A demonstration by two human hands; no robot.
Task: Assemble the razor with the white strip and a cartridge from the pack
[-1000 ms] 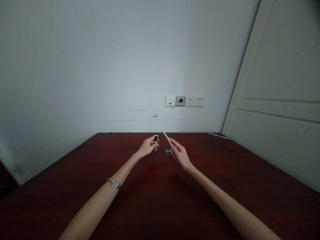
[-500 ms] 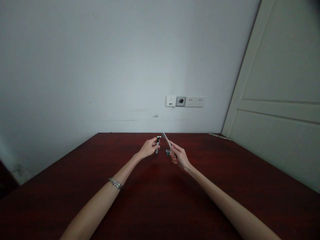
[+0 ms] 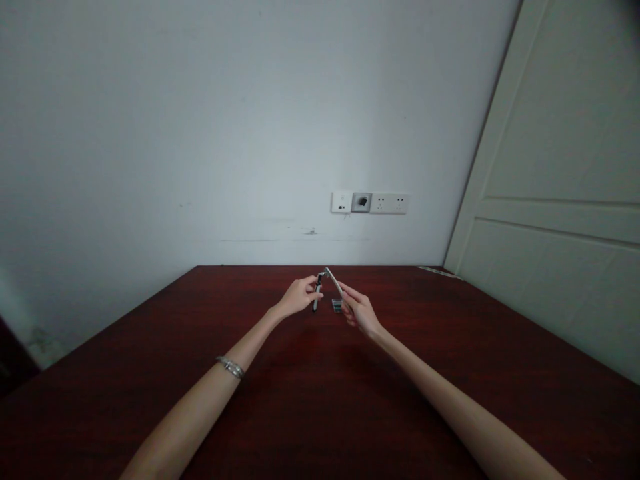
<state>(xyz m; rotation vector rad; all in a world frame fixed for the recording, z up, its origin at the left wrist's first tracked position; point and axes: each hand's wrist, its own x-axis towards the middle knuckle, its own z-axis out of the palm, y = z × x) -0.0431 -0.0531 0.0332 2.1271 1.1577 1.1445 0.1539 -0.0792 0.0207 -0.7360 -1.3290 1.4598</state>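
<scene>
Pinched in the fingers of my left hand (image 3: 299, 295) is a razor (image 3: 317, 297), held upright with its head at the top. My right hand (image 3: 361, 312) is closed around the handle of a toothbrush (image 3: 335, 280), which slants up to the left. The bristle end of the brush meets the razor's head, or is very close to it; I cannot tell whether they touch. A small dark case with light edges (image 3: 337, 306) lies on the table just left of my right fingers, its contents too small to make out.
Both forearms reach over a dark red wooden table (image 3: 310, 400). Behind it stands a white wall with a row of sockets (image 3: 389, 203). A pale panelled door (image 3: 560, 280) borders the right side, and a thin flat strip (image 3: 439, 272) lies at the far right table edge.
The razor has tilted and turned, and its head has shifted slightly right, up against the brush end. My right hand and the toothbrush have hardly moved.
</scene>
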